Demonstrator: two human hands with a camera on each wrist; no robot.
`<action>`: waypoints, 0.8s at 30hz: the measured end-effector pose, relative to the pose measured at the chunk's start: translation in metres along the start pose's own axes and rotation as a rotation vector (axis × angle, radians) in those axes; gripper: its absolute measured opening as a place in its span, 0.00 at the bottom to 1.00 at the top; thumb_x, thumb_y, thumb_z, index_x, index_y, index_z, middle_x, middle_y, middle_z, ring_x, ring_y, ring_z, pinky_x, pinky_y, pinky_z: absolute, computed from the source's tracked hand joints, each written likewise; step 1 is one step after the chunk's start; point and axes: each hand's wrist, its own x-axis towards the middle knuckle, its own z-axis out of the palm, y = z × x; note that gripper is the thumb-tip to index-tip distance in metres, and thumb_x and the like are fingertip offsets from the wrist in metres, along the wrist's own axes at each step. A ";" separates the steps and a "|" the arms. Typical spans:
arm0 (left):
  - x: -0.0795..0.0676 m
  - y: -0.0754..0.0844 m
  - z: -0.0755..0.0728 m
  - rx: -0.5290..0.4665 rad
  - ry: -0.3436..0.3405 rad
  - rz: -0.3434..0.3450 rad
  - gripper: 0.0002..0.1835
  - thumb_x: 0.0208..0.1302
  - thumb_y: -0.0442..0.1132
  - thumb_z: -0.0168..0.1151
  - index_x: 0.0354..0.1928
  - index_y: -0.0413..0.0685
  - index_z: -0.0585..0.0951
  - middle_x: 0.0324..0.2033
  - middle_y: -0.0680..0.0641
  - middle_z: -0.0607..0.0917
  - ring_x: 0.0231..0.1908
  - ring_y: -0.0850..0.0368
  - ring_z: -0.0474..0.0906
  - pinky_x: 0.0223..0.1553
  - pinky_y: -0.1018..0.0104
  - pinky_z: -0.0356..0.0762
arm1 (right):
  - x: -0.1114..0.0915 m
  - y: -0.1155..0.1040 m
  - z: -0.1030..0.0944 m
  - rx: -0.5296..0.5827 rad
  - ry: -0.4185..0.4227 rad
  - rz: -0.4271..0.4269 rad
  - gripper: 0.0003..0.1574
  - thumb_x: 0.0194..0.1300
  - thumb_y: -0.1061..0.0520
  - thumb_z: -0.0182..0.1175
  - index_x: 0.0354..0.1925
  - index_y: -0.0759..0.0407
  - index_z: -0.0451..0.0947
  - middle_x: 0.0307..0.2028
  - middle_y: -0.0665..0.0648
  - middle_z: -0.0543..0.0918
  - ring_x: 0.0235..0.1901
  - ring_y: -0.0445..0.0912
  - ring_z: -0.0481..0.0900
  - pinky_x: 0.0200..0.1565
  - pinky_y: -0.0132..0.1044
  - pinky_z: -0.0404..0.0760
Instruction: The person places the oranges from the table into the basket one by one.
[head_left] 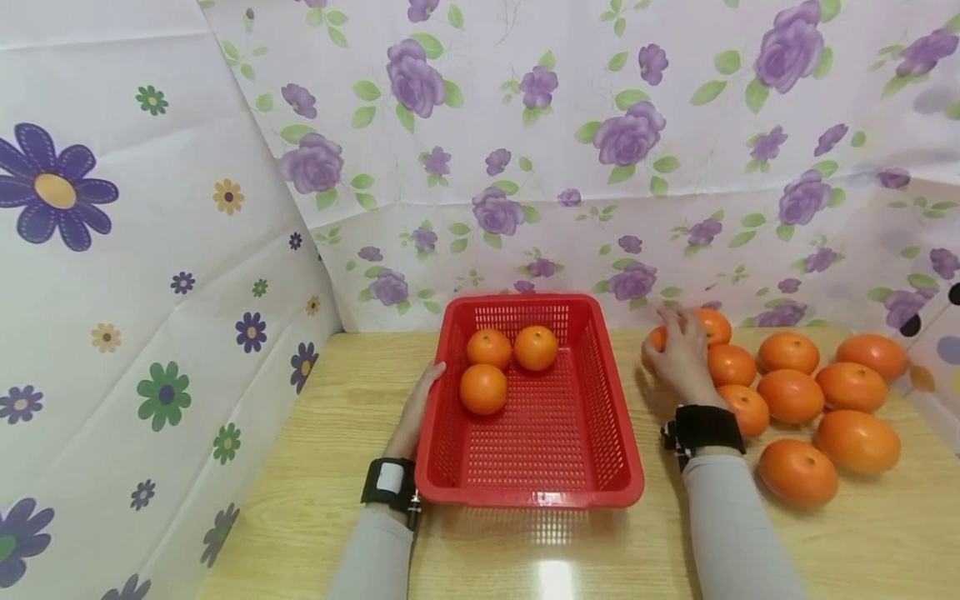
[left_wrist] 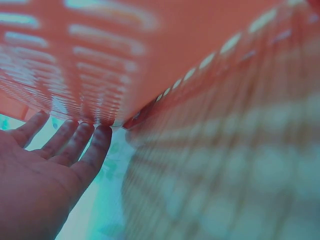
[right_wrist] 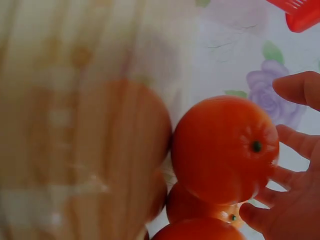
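A red plastic basket (head_left: 528, 433) with slotted walls stands on the table and holds three oranges, one of them the front orange (head_left: 483, 389). My left hand (head_left: 414, 410) lies along its left side. In the left wrist view the fingers of that left hand (left_wrist: 47, 165) are extended, their tips against the slotted wall. My right hand (head_left: 684, 358) is over an orange (head_left: 654, 340) at the back left of the group, partly covering it. In the right wrist view, this orange (right_wrist: 225, 150) is beside the spread fingers, with the thumb held apart from it.
Several more oranges (head_left: 791, 396) are grouped on the right of the wooden table (head_left: 315, 492). Behind the table hangs a cloth with purple flowers (head_left: 495, 208). Another flowered cloth (head_left: 180, 317) bounds the left side.
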 end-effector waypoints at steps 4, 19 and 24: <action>0.000 0.000 0.000 0.008 -0.005 -0.002 0.32 0.80 0.64 0.44 0.81 0.75 0.54 0.74 0.50 0.67 0.70 0.45 0.67 0.67 0.42 0.71 | -0.002 0.000 0.000 -0.005 -0.050 0.027 0.42 0.68 0.60 0.58 0.76 0.66 0.59 0.74 0.79 0.51 0.73 0.77 0.45 0.71 0.73 0.44; 0.003 -0.004 -0.003 0.021 0.007 -0.004 0.33 0.77 0.66 0.46 0.80 0.79 0.55 0.75 0.52 0.67 0.70 0.45 0.66 0.66 0.42 0.72 | -0.005 0.001 0.003 -0.091 -0.123 0.034 0.34 0.68 0.59 0.59 0.69 0.69 0.66 0.69 0.80 0.57 0.69 0.77 0.52 0.67 0.72 0.52; 0.005 -0.005 -0.004 0.026 0.011 0.005 0.33 0.77 0.67 0.46 0.80 0.78 0.55 0.75 0.51 0.65 0.70 0.46 0.66 0.66 0.44 0.71 | -0.004 0.000 0.004 -0.110 -0.158 0.056 0.35 0.66 0.59 0.62 0.68 0.68 0.66 0.69 0.80 0.57 0.68 0.77 0.53 0.65 0.72 0.56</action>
